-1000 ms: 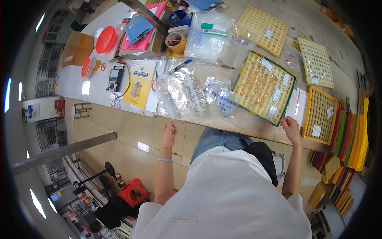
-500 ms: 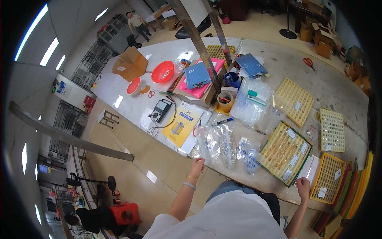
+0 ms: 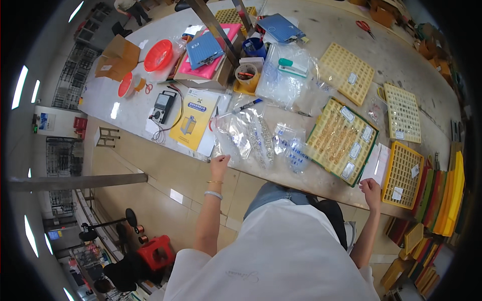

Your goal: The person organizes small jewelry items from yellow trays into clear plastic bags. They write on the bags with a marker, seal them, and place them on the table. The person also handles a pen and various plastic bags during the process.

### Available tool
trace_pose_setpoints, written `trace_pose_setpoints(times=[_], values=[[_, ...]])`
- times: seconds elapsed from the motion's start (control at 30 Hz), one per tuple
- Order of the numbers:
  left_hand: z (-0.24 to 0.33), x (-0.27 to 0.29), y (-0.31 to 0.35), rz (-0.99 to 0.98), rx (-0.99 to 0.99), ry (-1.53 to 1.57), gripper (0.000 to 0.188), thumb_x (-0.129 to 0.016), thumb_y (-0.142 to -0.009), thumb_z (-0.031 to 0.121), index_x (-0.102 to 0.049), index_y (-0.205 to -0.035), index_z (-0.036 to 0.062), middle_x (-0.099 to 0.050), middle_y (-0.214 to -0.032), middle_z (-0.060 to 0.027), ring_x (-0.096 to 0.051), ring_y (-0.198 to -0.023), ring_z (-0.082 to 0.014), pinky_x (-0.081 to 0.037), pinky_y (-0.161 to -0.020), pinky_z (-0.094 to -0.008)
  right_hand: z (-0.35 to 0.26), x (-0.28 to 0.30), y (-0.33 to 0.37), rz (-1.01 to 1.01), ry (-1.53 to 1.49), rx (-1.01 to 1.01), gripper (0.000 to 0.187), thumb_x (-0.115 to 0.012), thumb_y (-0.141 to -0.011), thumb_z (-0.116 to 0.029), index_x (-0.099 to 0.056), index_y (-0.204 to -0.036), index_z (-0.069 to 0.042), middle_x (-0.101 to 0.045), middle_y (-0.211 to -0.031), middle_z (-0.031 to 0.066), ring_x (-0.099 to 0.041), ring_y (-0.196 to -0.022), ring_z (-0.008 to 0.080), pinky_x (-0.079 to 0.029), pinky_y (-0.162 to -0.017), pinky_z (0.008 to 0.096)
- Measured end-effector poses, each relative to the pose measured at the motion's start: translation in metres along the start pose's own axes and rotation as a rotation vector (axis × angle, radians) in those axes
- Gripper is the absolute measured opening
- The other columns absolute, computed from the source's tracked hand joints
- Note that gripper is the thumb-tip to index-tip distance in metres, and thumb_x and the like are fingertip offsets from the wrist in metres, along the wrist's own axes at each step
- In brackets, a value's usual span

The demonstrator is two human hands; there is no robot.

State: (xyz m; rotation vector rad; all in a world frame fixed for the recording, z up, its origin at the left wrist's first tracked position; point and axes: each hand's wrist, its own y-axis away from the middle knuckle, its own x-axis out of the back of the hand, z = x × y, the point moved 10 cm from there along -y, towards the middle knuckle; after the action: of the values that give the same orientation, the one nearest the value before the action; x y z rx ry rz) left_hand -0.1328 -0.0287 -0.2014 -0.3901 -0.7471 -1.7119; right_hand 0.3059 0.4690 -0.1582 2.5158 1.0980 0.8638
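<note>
My left hand [image 3: 219, 164] is at the table's front edge, its fingers curled in and nothing visible in them. Just beyond it lie clear plastic bags [image 3: 258, 138] with small pale pieces inside. A further clear bag [image 3: 292, 150] with blue handwriting is to their right. My right hand [image 3: 370, 188], fingers also curled and seemingly holding nothing, hovers by the near right corner of a green-rimmed tray [image 3: 312, 143]. Rows of small gold-coloured parts and white labels fill that tray. Right of this hand is a yellow grid tray [image 3: 399, 194], with white paper [image 3: 377, 163] beside it.
Two cream grid trays [image 3: 346, 72] [image 3: 403, 113] lie farther back. A green-and-white stapler [image 3: 292, 67] rests on plastic bags. Leftward are a multimeter [image 3: 163, 106], a yellow booklet [image 3: 192, 120], red bowls [image 3: 158, 55] and metal posts [image 3: 213, 25]. Coloured trays [image 3: 454, 188] stand stacked at right.
The view has tilted down, so the table sits higher and farther left in the picture. My right hand is slightly farther from the green-rimmed tray's corner. Both hands stay curled.
</note>
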Motion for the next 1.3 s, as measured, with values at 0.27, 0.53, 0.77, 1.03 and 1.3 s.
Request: trace_pose_setpoints(times=[0.27, 0.53, 0.77, 1.03, 1.3], values=[[0.056, 0.014, 0.016, -0.033, 0.0, 0.258, 0.023, -0.066, -0.081, 0.02, -0.06, -0.066, 0.0043, -0.042, -0.055, 0.0085, -0.033, -0.05, -0.0009, -0.023, -0.044, -0.0203, -0.005, -0.015, 0.003, -0.02, -0.017, -0.016, 0.017, -0.052, -0.089, -0.015, -0.056, -0.089, 0.002, -0.062, -0.081, 0.0056, -0.058, -0.072, 0.0107, -0.045, -0.063, 0.022], [0.122, 0.037, 0.038, 0.104, -0.039, 0.222, 0.029, -0.061, -0.082, 0.015, -0.052, -0.057, 0.0032, -0.037, -0.052, 0.0068, -0.029, -0.051, -0.0022, -0.021, -0.045, -0.0219, -0.032, -0.029, 0.004, -0.031, -0.034, 0.001, 0.016, -0.053, -0.088, -0.013, -0.057, -0.087, 0.002, -0.059, -0.076, 0.0029, -0.057, -0.071, 0.0096, -0.044, -0.063, 0.0218], [0.139, -0.043, 0.03, -0.377, 0.135, 0.784, 0.027, -0.05, -0.092, 0.016, -0.058, -0.113, 0.001, -0.037, -0.056, 0.0062, -0.031, -0.048, -0.0037, -0.024, -0.043, -0.0192, -0.045, -0.039, 0.009, -0.062, 0.013, -0.009, 0.015, -0.054, -0.088, -0.012, -0.057, -0.086, 0.002, -0.059, -0.075, 0.0024, -0.057, -0.071, 0.0093, -0.044, -0.063, 0.0217], [0.049, -0.028, 0.012, -0.1, 0.32, 0.761, 0.023, -0.055, -0.089, 0.016, -0.06, -0.106, 0.0027, -0.044, -0.063, 0.0033, -0.038, -0.053, -0.0057, -0.031, -0.047, -0.0197, -0.052, -0.051, 0.014, -0.068, 0.005, -0.02, 0.015, -0.055, -0.087, -0.013, -0.058, -0.086, 0.002, -0.059, -0.073, 0.0027, -0.057, -0.071, 0.0089, -0.044, -0.063, 0.0219], [0.059, -0.012, -0.022, -0.131, -0.21, -0.385, 0.035, -0.068, -0.076, 0.029, -0.063, -0.103, 0.0071, -0.057, -0.068, -0.0067, -0.053, -0.058, -0.0191, -0.042, -0.053, -0.0344, -0.063, -0.074, 0.011, -0.163, 0.135, -0.011, 0.016, -0.053, -0.089, -0.013, -0.058, -0.09, 0.002, -0.061, -0.077, 0.0036, -0.056, -0.074, 0.0079, -0.043, -0.066, 0.0216]])
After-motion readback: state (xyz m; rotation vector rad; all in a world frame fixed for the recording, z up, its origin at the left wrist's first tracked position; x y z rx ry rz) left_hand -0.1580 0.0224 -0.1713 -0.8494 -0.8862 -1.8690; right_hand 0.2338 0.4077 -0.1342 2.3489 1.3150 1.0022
